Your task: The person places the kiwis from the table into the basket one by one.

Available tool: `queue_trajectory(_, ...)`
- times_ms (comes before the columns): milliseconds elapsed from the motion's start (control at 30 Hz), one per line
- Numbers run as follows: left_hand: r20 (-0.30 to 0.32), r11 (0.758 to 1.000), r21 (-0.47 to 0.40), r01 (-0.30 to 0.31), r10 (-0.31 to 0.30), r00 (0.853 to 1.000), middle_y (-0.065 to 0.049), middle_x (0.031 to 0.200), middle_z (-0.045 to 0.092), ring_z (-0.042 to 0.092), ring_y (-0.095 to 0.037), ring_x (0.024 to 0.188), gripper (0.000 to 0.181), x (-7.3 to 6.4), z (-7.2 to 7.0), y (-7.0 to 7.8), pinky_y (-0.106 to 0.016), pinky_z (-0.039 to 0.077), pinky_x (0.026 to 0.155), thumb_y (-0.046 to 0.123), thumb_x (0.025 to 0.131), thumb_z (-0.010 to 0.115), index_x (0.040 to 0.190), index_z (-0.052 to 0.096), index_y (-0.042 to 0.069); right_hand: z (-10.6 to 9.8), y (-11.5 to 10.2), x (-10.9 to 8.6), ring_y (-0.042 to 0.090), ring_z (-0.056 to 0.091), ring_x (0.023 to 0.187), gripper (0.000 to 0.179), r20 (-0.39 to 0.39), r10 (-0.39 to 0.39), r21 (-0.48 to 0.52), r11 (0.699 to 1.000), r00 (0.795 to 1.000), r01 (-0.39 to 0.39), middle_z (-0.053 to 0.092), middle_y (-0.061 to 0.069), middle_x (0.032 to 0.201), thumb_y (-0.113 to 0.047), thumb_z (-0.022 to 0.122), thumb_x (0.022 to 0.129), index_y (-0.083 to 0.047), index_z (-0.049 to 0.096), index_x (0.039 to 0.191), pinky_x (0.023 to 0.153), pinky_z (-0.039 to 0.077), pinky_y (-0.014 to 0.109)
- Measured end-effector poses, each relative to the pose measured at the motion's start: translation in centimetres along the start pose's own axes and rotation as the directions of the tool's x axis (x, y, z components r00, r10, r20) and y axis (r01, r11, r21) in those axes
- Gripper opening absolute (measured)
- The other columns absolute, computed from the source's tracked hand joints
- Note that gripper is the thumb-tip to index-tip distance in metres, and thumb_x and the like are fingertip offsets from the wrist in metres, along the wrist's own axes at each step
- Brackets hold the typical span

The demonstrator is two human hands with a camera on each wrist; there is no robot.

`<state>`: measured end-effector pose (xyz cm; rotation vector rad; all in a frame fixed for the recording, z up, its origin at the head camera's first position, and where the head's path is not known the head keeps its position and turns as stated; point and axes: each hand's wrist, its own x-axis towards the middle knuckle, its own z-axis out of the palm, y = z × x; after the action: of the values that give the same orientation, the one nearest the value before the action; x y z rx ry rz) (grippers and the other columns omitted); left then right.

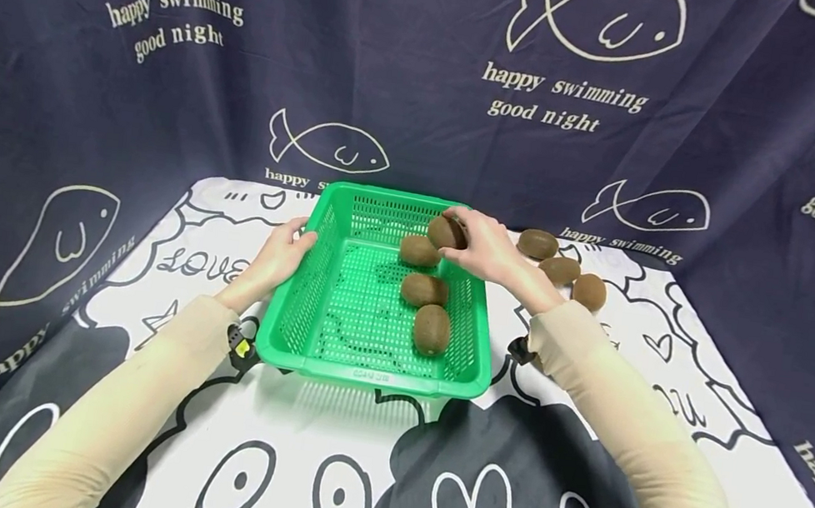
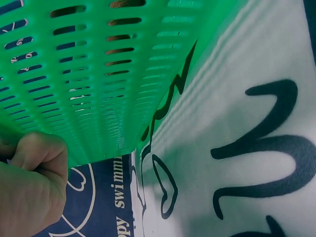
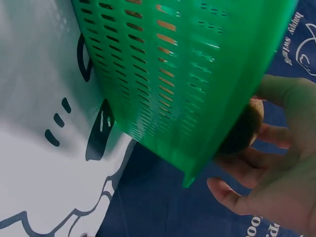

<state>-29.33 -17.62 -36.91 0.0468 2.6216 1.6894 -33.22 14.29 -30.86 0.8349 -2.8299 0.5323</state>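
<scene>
A green plastic basket [image 1: 371,377] with slotted walls stands on the patterned cloth. My left hand [image 1: 281,255] grips its left rim, thumb over the edge; in the left wrist view that hand [image 2: 37,182] shows curled at the wall. At the far right corner my right hand [image 1: 487,249] holds a brown kiwi [image 1: 444,231] just inside the rim. The right wrist view has the same kiwi [image 3: 247,129] between the fingers, partly hidden by the basket wall. Three other kiwis lie in the basket along its right side, the nearest kiwi [image 1: 432,330] standing more lengthwise.
Three kiwis lie on the cloth right of the basket: a far kiwi [image 1: 538,244], a middle kiwi [image 1: 561,271] and a near kiwi [image 1: 589,292], close to my right forearm. A dark blue curtain [image 1: 429,64] with fish drawings hangs behind the table.
</scene>
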Motion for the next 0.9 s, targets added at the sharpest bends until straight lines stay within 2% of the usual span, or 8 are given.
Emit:
queue_trajectory(300,-0.015,1.000,0.017,-0.017,0.018,1.000,-0.023,0.115,0.060,0.063,-0.016,0.075,0.049,0.0,0.1,0.0,-0.030,0.061,0.067,0.023,0.103,0.038,0.148,0.034,0.006,1.4,-0.2,0.5,0.033,0.054,0.120,0.056,0.094,-0.029,-0.066,0.997,0.995,0.035,0.059,0.012,0.131,-0.020,0.073,0.084,-0.012,0.052,0.135,0.090,0.040,0.059)
queue_trajectory(567,-0.021,1.000,0.026,-0.015,0.016,1.000,-0.022,0.115,0.060,0.063,-0.018,0.077,0.049,0.0,0.0,0.0,-0.029,0.060,0.067,0.023,0.103,0.039,0.148,0.035,0.007,2.0,0.0,0.6,0.032,0.054,0.122,0.058,0.116,-0.067,-0.107,0.991,0.991,0.079,0.059,0.011,0.134,-0.015,0.075,0.082,-0.012,0.052,0.135,0.093,0.034,0.058)
queue_trajectory(800,-0.014,1.000,0.015,-0.006,0.006,1.000,-0.023,0.113,0.060,0.063,-0.015,0.074,0.048,0.1,0.1,-0.1,-0.030,0.061,0.066,0.024,0.103,0.038,0.149,0.034,0.008,2.0,0.0,0.4,0.034,0.054,0.121,0.057,0.114,-0.060,-0.094,0.993,0.992,0.071,0.059,0.011,0.135,-0.016,0.074,0.084,-0.012,0.051,0.136,0.093,0.035,0.058)
queue_trajectory(900,-0.011,1.000,0.002,-0.007,0.007,1.000,-0.023,0.113,0.060,0.064,-0.015,0.074,0.049,0.2,0.0,-0.1,-0.031,0.061,0.066,0.024,0.103,0.038,0.149,0.034,0.008,1.4,0.3,0.2,0.035,0.055,0.120,0.051,0.057,-0.043,-0.065,0.997,0.997,0.047,0.059,0.012,0.134,-0.018,0.069,0.087,-0.009,0.053,0.134,0.095,0.036,0.060)
